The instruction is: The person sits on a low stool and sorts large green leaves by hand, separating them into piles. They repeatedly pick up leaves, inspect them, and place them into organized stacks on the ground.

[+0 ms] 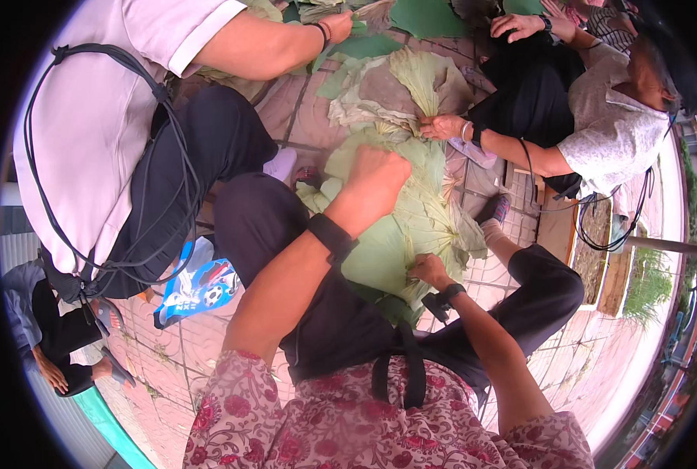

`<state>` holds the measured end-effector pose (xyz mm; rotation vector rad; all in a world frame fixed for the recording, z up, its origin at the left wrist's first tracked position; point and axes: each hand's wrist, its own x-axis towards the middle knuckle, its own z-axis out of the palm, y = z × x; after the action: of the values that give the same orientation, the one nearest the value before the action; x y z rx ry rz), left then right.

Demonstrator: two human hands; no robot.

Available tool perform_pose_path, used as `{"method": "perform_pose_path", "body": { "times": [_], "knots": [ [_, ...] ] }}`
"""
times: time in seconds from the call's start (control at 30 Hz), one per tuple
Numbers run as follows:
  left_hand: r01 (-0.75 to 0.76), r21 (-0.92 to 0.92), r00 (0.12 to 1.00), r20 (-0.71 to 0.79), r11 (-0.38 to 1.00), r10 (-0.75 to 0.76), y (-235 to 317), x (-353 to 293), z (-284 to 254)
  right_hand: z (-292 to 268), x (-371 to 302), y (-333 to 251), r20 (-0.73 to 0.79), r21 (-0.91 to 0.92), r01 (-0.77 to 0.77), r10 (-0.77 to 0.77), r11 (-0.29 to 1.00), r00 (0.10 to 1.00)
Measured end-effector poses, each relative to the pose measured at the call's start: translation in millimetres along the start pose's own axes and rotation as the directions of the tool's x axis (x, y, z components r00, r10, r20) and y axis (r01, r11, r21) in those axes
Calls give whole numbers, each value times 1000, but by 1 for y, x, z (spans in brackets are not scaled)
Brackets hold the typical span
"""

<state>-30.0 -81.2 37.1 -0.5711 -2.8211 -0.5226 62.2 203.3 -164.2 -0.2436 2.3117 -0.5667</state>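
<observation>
Large pale green leaves, which look like lotus leaves (376, 250), lie between my knees. My left hand (376, 180) is closed in a fist above their upper part, and its fingertips are turned away, so what they hold is hidden. Lower and to the right, my right hand (432, 272) is closed with its fingers pinched at the edge of the green leaf. Ribbed, yellowish leaves (434, 223) spread just beyond my right hand. I wear a dark band on each wrist.
At upper left a person in a pale shirt (90, 148) handles leaves; another at upper right (618, 117) touches a wilted leaf pile (372, 90). Darker green leaves (430, 17) lie at the top. A blue bag (200, 285) sits left of my knee on pink paving (161, 352).
</observation>
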Motion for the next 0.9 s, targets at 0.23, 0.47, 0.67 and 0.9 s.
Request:
{"method": "perform_pose_path", "body": {
  "times": [0.23, 0.47, 0.67, 0.9],
  "knots": [
    [143, -162, 944, 320, 976, -85, 9, 1, -13, -89, 23, -34, -191, 346, 94, -27, 933, 981],
    [134, -47, 909, 404, 990, -104, 19, 14, -22, -166, 77, -78, -377, 456, 332, -159, 826, 912],
    [98, 33, 912, 397, 995, -103, 24, 15, -11, -233, 131, -124, -350, 486, 430, -281, 761, 894],
    [62, 127, 894, 433, 990, -112, 29, 20, -16, -321, 217, -169, -623, 702, 533, 43, 472, 781]
  ]
}}
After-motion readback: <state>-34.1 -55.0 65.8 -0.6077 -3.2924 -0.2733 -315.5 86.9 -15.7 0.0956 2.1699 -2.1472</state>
